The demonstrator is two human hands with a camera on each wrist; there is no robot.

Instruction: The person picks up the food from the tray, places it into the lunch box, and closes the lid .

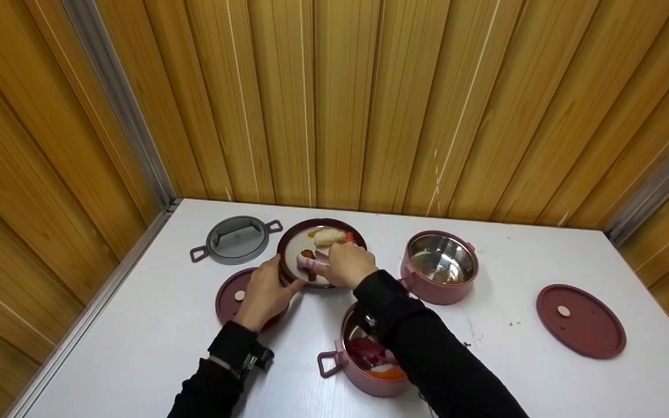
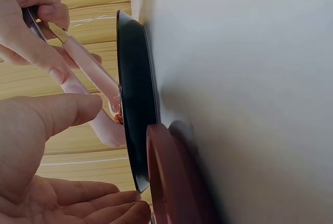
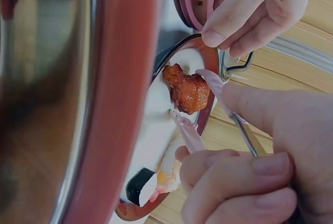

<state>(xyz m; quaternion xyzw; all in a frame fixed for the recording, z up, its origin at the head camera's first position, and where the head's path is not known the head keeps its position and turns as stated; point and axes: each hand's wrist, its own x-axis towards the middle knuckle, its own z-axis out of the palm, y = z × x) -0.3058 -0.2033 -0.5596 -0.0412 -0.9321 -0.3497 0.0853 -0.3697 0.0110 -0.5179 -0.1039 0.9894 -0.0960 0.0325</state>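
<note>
My right hand (image 1: 351,264) holds a pair of tongs (image 3: 188,133) with pale pink tips over a plate (image 1: 323,222) with a dark red rim. The tips stand on either side of a browned piece of chicken (image 3: 190,99) on the plate; whether both touch it I cannot tell. A sushi roll (image 3: 140,186) and a pale piece of food (image 1: 327,237) lie farther along the plate. My left hand (image 1: 266,290) is at the plate's left edge, fingers extended near the rim and thumb apart. Part of the chicken is hidden by the right hand in the head view.
Below the right forearm stands a pink pot (image 1: 360,380) with red and orange food inside. Another pink pot (image 1: 442,293) with a steel interior is right of the plate. A grey lid (image 1: 247,248) and two dark red lids (image 1: 225,299) lie on the white table.
</note>
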